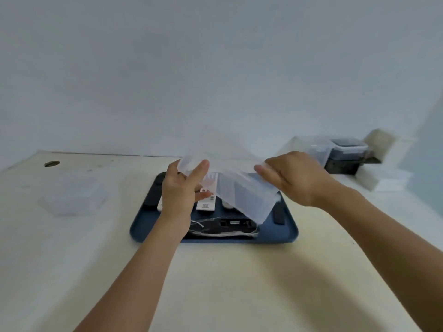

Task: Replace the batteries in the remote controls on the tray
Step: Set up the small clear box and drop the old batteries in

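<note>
hands [178,192] [291,178] hold clear box [239,188] over tray [285,233], labels unreadable.

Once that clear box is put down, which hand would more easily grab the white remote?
Probably the left hand: it sits right beside the white remote on the tray, while the right hand holds the clear box farther off.

I see a clear plastic box [239,188], thin and a little cloudy, blurred in the view. The tray [282,233] looks like matt blue plastic. The table [227,283] has a smooth, pale, matt top. The white remote [208,202] seems smooth plastic, and the black remote [230,225] is perhaps wrapped in glossy film.
</note>
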A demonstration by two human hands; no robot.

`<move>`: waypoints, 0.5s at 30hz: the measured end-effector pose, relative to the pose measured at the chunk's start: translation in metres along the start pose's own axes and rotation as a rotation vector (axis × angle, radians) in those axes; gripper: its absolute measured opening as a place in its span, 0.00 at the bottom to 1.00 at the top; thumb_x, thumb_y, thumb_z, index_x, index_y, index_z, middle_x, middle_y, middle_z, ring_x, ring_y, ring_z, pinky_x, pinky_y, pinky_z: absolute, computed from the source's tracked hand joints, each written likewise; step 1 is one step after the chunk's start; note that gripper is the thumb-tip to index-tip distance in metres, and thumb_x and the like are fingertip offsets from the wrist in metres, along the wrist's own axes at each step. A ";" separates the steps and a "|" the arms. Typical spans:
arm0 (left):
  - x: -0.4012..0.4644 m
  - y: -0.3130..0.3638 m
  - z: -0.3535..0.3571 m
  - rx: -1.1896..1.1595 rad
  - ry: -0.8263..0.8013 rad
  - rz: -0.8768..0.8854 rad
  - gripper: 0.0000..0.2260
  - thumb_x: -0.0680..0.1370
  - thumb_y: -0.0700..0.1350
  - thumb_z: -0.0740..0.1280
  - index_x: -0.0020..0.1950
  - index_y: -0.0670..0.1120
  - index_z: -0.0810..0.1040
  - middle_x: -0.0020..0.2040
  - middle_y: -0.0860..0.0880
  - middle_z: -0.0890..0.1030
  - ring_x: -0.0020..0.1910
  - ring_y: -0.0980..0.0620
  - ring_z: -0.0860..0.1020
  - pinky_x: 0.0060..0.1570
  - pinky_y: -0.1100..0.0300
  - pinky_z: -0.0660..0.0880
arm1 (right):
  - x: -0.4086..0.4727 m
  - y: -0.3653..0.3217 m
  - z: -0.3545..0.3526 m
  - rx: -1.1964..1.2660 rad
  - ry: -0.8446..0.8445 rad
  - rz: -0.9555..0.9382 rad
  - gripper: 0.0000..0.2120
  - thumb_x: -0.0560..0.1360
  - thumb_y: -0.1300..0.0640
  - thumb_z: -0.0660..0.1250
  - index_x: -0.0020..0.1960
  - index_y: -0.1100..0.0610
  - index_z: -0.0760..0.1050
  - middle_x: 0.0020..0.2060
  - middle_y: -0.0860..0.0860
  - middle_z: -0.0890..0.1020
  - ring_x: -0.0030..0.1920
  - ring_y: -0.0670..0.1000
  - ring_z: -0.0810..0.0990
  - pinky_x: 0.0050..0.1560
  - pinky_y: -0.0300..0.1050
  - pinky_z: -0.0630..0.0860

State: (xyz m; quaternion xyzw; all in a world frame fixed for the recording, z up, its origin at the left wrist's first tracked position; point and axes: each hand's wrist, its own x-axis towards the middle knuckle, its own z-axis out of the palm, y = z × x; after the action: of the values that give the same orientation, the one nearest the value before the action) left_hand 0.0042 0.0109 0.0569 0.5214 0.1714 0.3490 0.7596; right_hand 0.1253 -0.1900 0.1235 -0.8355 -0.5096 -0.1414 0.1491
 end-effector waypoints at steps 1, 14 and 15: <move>-0.001 -0.001 0.007 -0.020 -0.046 -0.025 0.36 0.62 0.57 0.78 0.67 0.47 0.76 0.58 0.43 0.83 0.51 0.42 0.84 0.44 0.50 0.81 | -0.005 0.016 -0.008 0.136 0.011 0.113 0.29 0.80 0.37 0.49 0.34 0.54 0.76 0.25 0.46 0.73 0.30 0.45 0.72 0.36 0.45 0.68; -0.021 -0.038 0.093 -0.075 -0.368 -0.101 0.46 0.69 0.32 0.78 0.75 0.66 0.63 0.67 0.62 0.65 0.63 0.49 0.79 0.51 0.49 0.83 | -0.051 0.035 -0.018 0.081 -0.066 0.330 0.32 0.64 0.26 0.69 0.63 0.42 0.76 0.36 0.36 0.72 0.43 0.46 0.75 0.43 0.42 0.71; -0.021 -0.042 0.095 -0.058 -0.396 -0.105 0.48 0.66 0.33 0.80 0.75 0.67 0.64 0.67 0.62 0.65 0.65 0.47 0.78 0.52 0.47 0.82 | -0.050 0.040 -0.018 0.036 -0.098 0.345 0.28 0.65 0.27 0.70 0.57 0.43 0.78 0.37 0.37 0.74 0.44 0.47 0.76 0.43 0.43 0.71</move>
State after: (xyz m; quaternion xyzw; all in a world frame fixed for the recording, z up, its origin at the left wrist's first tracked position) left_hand 0.0637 -0.0774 0.0543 0.5481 0.0353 0.2045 0.8103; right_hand 0.1377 -0.2552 0.1163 -0.9137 -0.3676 -0.0637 0.1611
